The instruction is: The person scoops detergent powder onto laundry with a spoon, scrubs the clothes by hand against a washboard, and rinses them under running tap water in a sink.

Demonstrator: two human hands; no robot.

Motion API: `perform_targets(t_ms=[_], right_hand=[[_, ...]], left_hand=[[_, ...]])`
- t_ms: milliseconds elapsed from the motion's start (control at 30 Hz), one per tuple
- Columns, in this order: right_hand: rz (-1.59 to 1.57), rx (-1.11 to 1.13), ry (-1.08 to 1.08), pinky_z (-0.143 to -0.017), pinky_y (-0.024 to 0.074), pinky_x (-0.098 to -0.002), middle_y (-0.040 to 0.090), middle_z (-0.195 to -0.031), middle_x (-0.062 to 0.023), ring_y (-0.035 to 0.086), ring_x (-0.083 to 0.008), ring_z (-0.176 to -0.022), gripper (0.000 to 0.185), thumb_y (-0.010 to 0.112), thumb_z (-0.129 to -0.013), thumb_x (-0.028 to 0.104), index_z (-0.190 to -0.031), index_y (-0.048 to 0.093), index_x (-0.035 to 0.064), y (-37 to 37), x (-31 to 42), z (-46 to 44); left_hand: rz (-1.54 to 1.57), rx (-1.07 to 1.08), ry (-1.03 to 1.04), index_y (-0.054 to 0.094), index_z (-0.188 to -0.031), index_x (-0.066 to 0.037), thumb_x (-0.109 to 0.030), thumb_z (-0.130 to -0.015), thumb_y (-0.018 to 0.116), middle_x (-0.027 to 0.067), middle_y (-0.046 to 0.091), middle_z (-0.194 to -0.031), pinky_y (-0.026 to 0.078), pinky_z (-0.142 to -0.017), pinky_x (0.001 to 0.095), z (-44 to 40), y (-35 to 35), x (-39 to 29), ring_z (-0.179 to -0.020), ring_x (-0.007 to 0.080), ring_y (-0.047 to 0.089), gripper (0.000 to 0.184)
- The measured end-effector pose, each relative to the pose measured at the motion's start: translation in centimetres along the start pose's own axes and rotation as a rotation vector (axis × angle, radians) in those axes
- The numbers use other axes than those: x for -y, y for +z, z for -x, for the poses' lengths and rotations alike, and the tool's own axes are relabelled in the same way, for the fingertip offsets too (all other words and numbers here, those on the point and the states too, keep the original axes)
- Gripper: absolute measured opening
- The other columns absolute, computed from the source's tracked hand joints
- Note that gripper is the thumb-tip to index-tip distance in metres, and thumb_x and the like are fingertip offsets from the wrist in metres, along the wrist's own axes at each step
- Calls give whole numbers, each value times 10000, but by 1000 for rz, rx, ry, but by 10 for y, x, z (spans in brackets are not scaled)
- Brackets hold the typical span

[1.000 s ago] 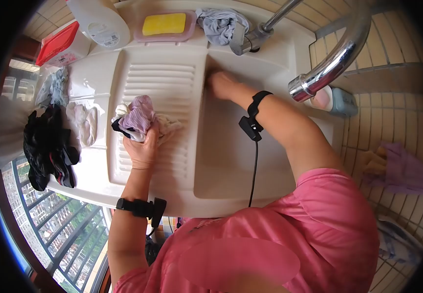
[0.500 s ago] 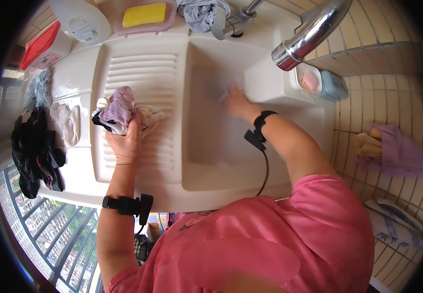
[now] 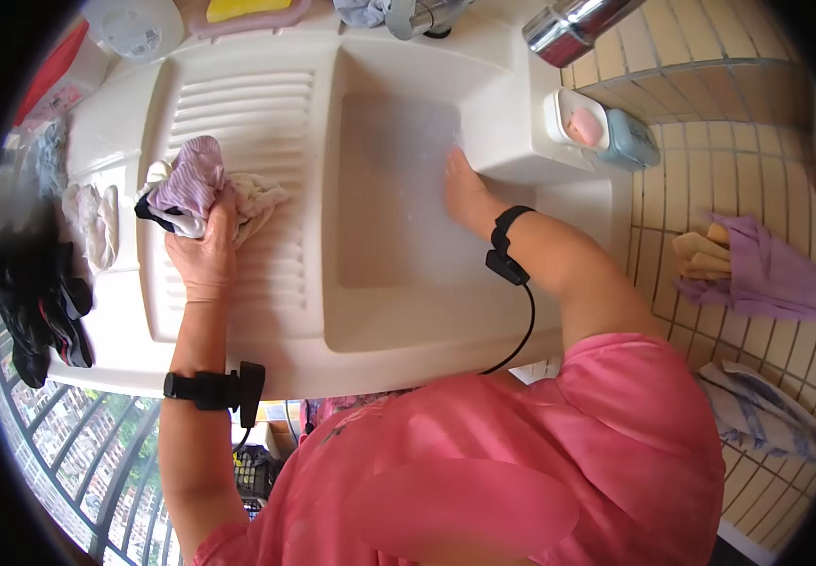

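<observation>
My left hand [image 3: 202, 253] is closed on a bundle of small cloths [image 3: 196, 179], lilac striped, white and dark, over the ribbed washboard [image 3: 243, 99] of the white sink. Off-white fabric [image 3: 259, 203] spreads from the bundle on its right side. My right hand [image 3: 467, 187] reaches down into the basin [image 3: 370, 316], in or just above cloudy water [image 3: 398, 189], near the basin's right side. Its fingers look close together and point away from me; whether anything lies beneath them cannot be seen.
Black garments [image 3: 40, 302] and a white cloth [image 3: 97, 226] lie left. Behind are a bottle [image 3: 134, 28], a red-lidded box [image 3: 54, 75] and a yellow soap bar [image 3: 238, 8]. A faucet [image 3: 568, 33] overhangs the back right, near pink soap [image 3: 584, 124] in a dish.
My right hand has moved from the basin's left edge to its right side. My left hand still holds the bundle. The whole view has shifted, with things now lying farther left and higher.
</observation>
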State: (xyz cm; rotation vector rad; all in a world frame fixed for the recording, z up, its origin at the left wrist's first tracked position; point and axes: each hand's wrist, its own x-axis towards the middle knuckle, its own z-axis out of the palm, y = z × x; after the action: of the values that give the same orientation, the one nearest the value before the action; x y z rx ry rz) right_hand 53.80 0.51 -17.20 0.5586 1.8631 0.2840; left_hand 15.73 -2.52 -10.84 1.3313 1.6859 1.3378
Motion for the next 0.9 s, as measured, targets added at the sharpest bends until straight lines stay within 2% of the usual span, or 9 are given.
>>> perform_targets(t_ms=[33, 100, 167, 200, 300, 533, 733, 800, 900], right_hand=[[0, 6, -13, -1205, 207, -548, 449, -1541, -241, 347, -417, -1466, 549, 529, -971, 268, -1419, 545, -51, 18, 13, -4], [-18, -392, 39, -1186, 273, -509, 493, -1508, -213, 388, -361, -1452, 549, 552, -949, 253, -1429, 537, -14, 76, 41, 2], [-671, -539, -9, -1061, 431, -537, 609, -1328, -234, 589, -394, -1244, 532, 532, -960, 233, -1454, 480, 43, 106, 29, 26], [-794, -132, 20, -912, 512, -539, 662, -1169, -221, 669, -392, -1059, 438, 568, -931, 219, -1359, 538, 134, 84, 0, 53], [-1030, -323, 214, -868, 527, -522, 689, -1125, -194, 668, -402, -1021, 335, 582, -908, 184, -1241, 598, 151, 111, -32, 81], [-1143, -182, 349, -836, 533, -507, 713, -1014, -129, 664, -410, -940, 163, 546, -908, 160, -994, 649, 66, 173, -16, 40], [-811, -323, 264, -1082, 420, -457, 585, -1356, -223, 562, -380, -1253, 467, 488, -971, 280, -1296, 575, -45, 178, 65, 84], [-1279, 292, -106, -1211, 257, -417, 419, -1530, -241, 380, -368, -1433, 693, 432, -1031, 494, -1464, 448, -46, 145, 55, 110], [-1456, 315, -31, -1237, 220, -401, 366, -1584, -227, 299, -345, -1497, 741, 348, -1057, 555, -1520, 386, -22, 107, 50, 156]], left_hand=[[-45, 18, -2, 694, -992, 27, -187, -897, 714, 45, 697, -902, 506, -797, 304, 4, -2, 1, -828, 161, 637, 235], [-83, 73, -25, 690, -1033, 24, -187, -891, 723, 56, 700, -945, 508, -820, 309, 3, -3, 0, -856, 167, 643, 256], [-52, -4, -10, 690, -1081, 27, -189, -894, 721, 64, 701, -995, 508, -851, 311, 4, 0, -3, -904, 167, 647, 288], [-4, -72, 28, 723, -942, 10, -213, -846, 770, 63, 723, -847, 526, -775, 329, 2, 4, -2, -798, 179, 665, 248], [-6, -54, 6, 718, -1015, 5, -196, -866, 750, 69, 719, -895, 518, -793, 317, 2, 2, 6, -817, 182, 659, 253], [-29, -1, 85, 718, -1015, 1, -176, -897, 711, 34, 702, -911, 505, -828, 308, -2, 1, 8, -844, 144, 633, 212], [-54, 11, 30, 707, -1139, 20, -170, -919, 675, 28, 683, -946, 499, -805, 297, 0, 0, 14, -861, 137, 612, 292], [-25, 9, 9, 708, -1143, 20, -174, -918, 683, 32, 692, -962, 505, -820, 298, 1, 0, 12, -877, 138, 623, 299], [11, -23, -51, 717, -1151, 14, -192, -903, 715, 49, 716, -1016, 516, -875, 304, 3, 1, 15, -945, 149, 654, 323]])
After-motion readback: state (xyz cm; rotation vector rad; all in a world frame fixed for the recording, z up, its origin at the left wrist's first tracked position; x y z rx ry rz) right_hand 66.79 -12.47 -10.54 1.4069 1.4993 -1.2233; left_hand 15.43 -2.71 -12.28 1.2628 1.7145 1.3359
